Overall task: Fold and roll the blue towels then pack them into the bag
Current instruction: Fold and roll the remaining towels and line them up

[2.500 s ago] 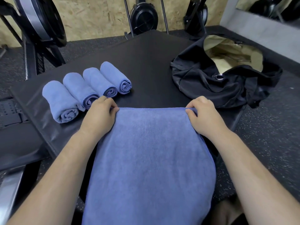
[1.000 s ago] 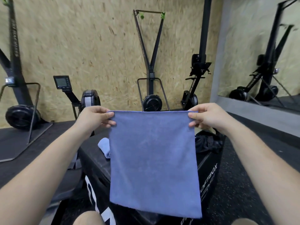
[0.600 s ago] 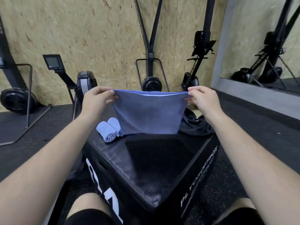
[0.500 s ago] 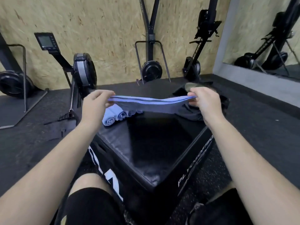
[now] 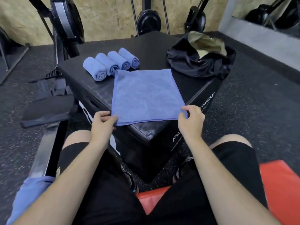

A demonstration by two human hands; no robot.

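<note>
One black padded plyo box [image 5: 146, 47] carries everything. Spread flat toward its near corner lies a square blue terry towel [image 5: 144, 96]. Behind it to the right sits an open black fabric bag [image 5: 194, 65] with a pale lining. Behind to the left, just beside the towel's far corner, four rolled blue towels [image 5: 112, 65] lie side by side. The left hand [image 5: 101, 125] and the right hand [image 5: 191, 122] each pinch a near towel corner between thumb and fingers [image 5: 112, 120].

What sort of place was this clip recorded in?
Most likely a gym. Flywheel exercise machines stand against a chipboard wall, the work surface is a black padded plyo-style box, and the floor is speckled rubber matting.
</note>
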